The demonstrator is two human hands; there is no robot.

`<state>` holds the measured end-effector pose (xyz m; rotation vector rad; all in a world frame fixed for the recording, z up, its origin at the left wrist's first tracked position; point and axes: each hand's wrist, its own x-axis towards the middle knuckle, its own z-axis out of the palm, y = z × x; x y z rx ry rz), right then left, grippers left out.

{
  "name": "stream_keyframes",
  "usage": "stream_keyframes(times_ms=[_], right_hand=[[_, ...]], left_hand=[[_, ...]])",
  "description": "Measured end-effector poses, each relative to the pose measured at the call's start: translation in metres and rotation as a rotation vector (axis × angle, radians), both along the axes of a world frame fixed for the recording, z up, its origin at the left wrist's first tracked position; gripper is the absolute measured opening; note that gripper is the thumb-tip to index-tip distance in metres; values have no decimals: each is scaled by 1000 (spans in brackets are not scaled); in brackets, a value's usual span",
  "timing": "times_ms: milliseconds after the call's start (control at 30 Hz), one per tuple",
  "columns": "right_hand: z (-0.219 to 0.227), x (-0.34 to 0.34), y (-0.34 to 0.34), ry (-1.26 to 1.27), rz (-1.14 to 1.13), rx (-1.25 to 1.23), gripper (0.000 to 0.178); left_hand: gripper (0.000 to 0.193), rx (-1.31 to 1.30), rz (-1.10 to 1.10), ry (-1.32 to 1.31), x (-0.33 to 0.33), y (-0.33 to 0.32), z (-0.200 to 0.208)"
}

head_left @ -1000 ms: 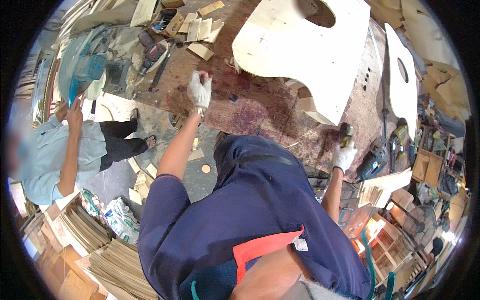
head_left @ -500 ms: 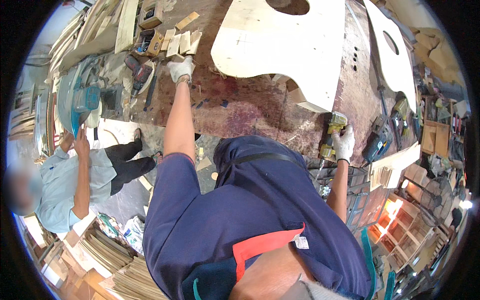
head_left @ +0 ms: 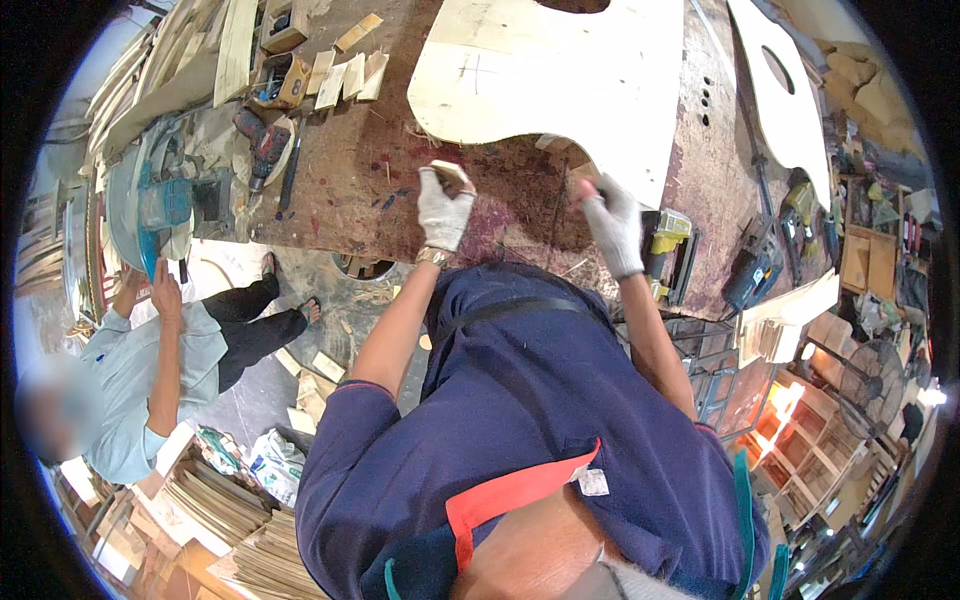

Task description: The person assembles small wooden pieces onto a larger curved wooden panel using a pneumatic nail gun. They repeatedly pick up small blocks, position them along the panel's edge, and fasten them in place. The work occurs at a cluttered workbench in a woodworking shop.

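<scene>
Two gloved hands work at the near edge of the tabletop (head_left: 330, 190) in the head view. The left hand (head_left: 441, 208) has its fingers closed around a small pale block (head_left: 449, 174), which looks like a scrap of wood or a sanding block; it is held just above the stained surface, near the lower curved edge of the large plywood panel (head_left: 560, 80). The right hand (head_left: 610, 222) reaches to that same curved edge where it dips toward the near side of the tabletop. Its fingers seem bent against the panel's rim, but I cannot tell whether they grip it or only press on it.

To do this step well, I judge that the right hand should steady the panel firmly at the rim while the left brings the block flat to the cut edge, following the curve without tipping over the corner. The yellow power tool (head_left: 668, 240) lies just beside the right wrist at the tabletop's near edge, so the forearm should stay clear of it.

Much is hard to read. The exact contact between block and panel is hidden by the glove. The panel's far side is cut off by the frame's top. The fisheye bends the tabletop's edges, so the true shape of the curve is unsure. A second person (head_left: 150, 370) stands off the left end, face blurred.
</scene>
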<state>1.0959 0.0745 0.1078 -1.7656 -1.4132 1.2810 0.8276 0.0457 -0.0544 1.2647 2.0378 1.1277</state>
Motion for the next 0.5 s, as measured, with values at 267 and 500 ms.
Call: stream_keyframes(times_ms=[267,500], right_hand=[[-42,-76,61,808,-203,-469,34],[-66,-82,76,925,-303,-528,14]], left_hand=[[83,-36,7,137,46,41,22],[86,-9,38,175,56,52,3]])
